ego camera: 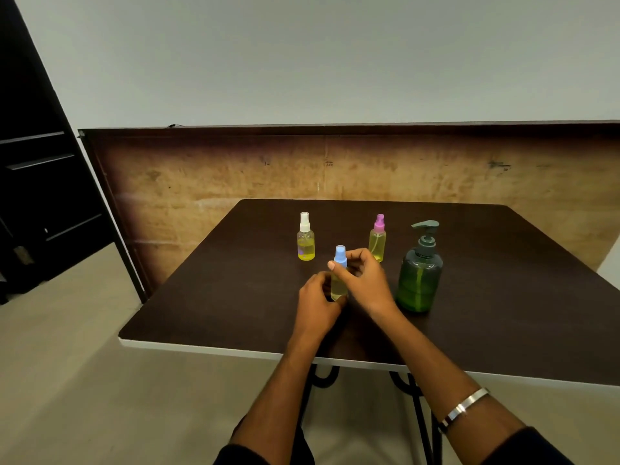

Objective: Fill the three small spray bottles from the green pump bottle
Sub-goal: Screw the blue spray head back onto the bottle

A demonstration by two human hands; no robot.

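Blue-capped spray bottle (339, 283), holding pale yellow liquid, stands mid-table (208, 297): left hand (317, 305) grips its body, right hand (364, 280) pinches its cap. Behind stand a white-capped bottle (305, 239), half full of yellow liquid, and a pink-capped bottle (377, 239), nearly full. The green pump bottle (419, 276) stands at right.

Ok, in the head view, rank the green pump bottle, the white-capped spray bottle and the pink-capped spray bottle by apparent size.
1. Green pump bottle, clearly largest.
2. White-capped spray bottle and pink-capped spray bottle: these look alike in size and stand about equally far away, so no ranking between them.
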